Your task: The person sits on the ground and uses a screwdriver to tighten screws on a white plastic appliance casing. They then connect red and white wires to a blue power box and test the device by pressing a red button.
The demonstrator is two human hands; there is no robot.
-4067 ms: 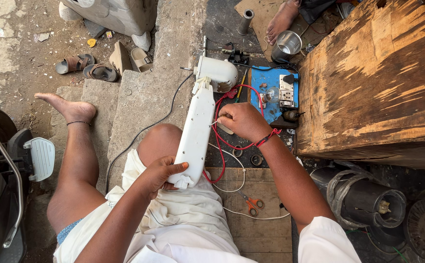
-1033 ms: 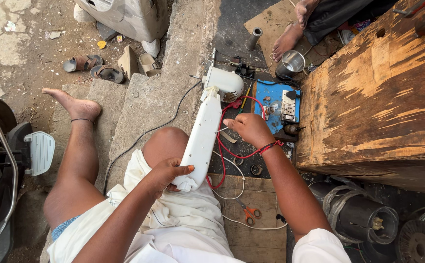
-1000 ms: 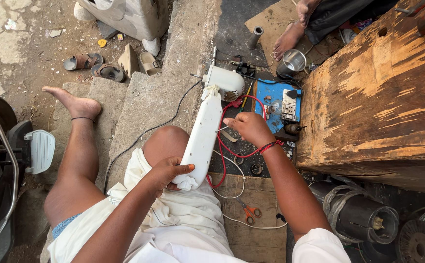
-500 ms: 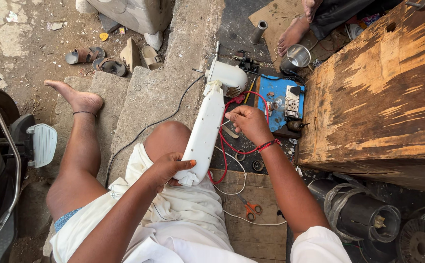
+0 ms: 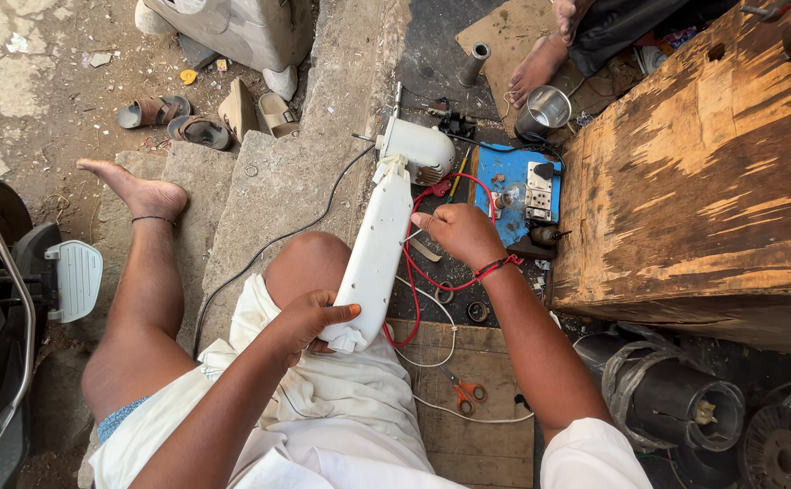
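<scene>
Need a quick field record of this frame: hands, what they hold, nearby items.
left hand: grips the near end of the white appliance housing, resting on the knee
right hand: at the housing's right edge, fingers pinched; what they pinch is too small to tell
red wire: loops from the housing under the right hand
blue board: on the ground beyond the right hand
scissors: orange handles, on wooden planks
wooden box: right side

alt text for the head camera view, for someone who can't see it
Seen from above, a seated person's left hand grips the near end of a long white appliance housing across their knee while the right hand works at its side. Red wires loop toward a blue switch board.
</scene>
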